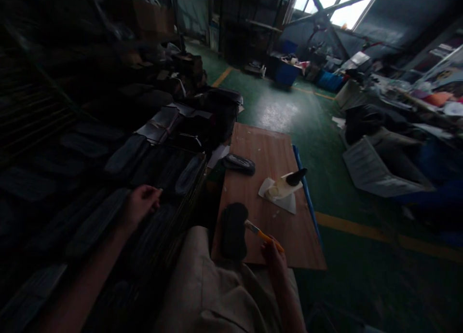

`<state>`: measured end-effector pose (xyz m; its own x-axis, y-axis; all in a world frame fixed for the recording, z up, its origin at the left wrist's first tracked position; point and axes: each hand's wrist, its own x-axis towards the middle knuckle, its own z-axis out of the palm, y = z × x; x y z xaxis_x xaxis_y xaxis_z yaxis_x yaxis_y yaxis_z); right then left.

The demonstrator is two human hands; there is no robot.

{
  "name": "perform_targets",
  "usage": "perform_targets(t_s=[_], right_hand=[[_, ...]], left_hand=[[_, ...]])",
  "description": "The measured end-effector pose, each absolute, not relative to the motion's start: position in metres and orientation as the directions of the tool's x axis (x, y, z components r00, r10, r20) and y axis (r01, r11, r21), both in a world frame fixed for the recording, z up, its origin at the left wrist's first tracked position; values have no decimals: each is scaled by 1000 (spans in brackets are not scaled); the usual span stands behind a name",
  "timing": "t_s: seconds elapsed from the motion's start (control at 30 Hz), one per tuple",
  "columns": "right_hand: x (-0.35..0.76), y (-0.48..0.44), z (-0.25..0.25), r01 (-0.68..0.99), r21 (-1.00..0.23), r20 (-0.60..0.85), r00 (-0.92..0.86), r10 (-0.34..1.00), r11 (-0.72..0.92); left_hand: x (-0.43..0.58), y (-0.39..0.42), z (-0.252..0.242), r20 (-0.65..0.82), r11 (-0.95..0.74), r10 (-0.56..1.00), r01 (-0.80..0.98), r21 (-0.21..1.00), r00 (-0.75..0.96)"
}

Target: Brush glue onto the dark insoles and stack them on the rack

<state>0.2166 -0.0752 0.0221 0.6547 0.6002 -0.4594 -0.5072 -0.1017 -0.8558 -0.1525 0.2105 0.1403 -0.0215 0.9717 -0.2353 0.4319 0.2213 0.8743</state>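
Observation:
My right hand [274, 256] is closed round the orange handle of a small brush [259, 232], its bristles touching a black shoe sole [234, 229] that lies on a wooden board [267, 154]. My left hand [142, 202] reaches out to the left over a dark rack of black soles [108, 212], fingers curled; what they hold, if anything, is too dark to make out. A second black sole [238, 164] lies farther up the board. A white container with a black tip [285, 184] rests on white paper [287, 202].
A blue strip [306, 193] runs along the board's right edge. My beige trouser leg [213, 289] fills the lower middle. Green floor with yellow lines [361, 229] lies to the right. Blue bins [287, 72] and cluttered piles stand at the back and right.

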Motion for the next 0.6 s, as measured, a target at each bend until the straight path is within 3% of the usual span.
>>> perform_targets(t_s=[0.07,0.13,0.27,0.4,0.6], right_hand=[[218,-66,27,-546,-831,-498,641,585,-108],[217,-56,36,-523,-845,-475,637,607,-111],[218,-33,54,-323,-939,-302,625,720,-113],[221,-10,59,-90,-990,-144,581,801,-112],[222,15,48,247,-964,21,433,901,-97]], left_hand=[[-103,149,118,-368,247,892,400,883,262],[-57,95,91,-523,305,750,489,817,406],[3,39,41,-595,195,751,766,612,284],[17,27,13,-561,123,800,858,499,212],[19,17,-8,-711,444,690,699,561,133]])
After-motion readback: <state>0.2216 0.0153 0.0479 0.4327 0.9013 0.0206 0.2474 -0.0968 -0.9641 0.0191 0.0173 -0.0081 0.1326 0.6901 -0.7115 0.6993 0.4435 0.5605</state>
